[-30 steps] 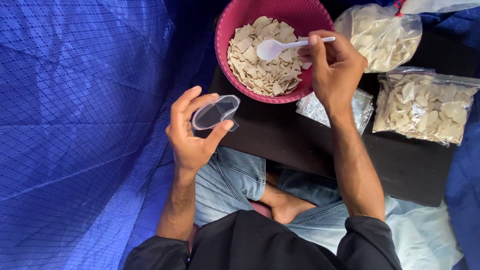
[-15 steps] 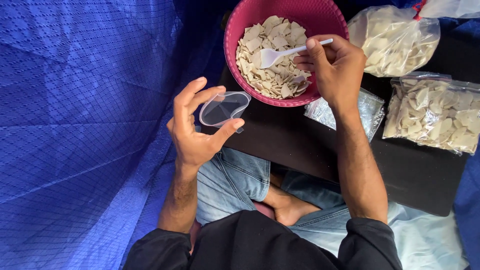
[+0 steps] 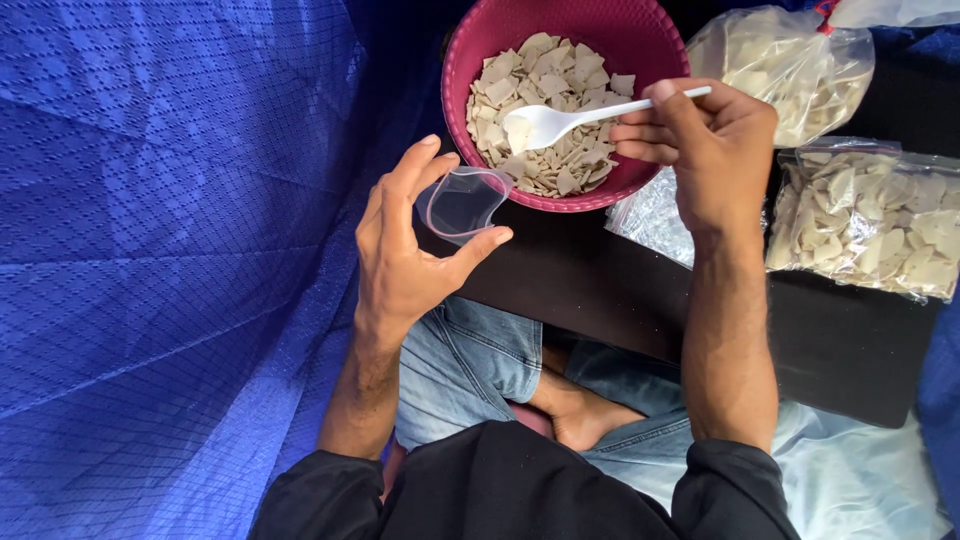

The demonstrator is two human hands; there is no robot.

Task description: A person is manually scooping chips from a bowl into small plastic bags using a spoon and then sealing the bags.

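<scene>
Head view: left hand [image 3: 405, 255] pinches a small clear plastic pouch [image 3: 466, 203] open beside the pink plastic bowl [image 3: 650, 30] of pale chips; right hand [image 3: 715, 150] grips a white plastic spoon [image 3: 560, 120] carrying maybe 1 chip. Best keep the mouth wide, close under the spoon.

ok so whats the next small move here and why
Probably carry the spoon over to the bag. The right hand has it lifted over the bowl with a chip or so in it, and the left hand holds the bag open beside the rim.
</scene>
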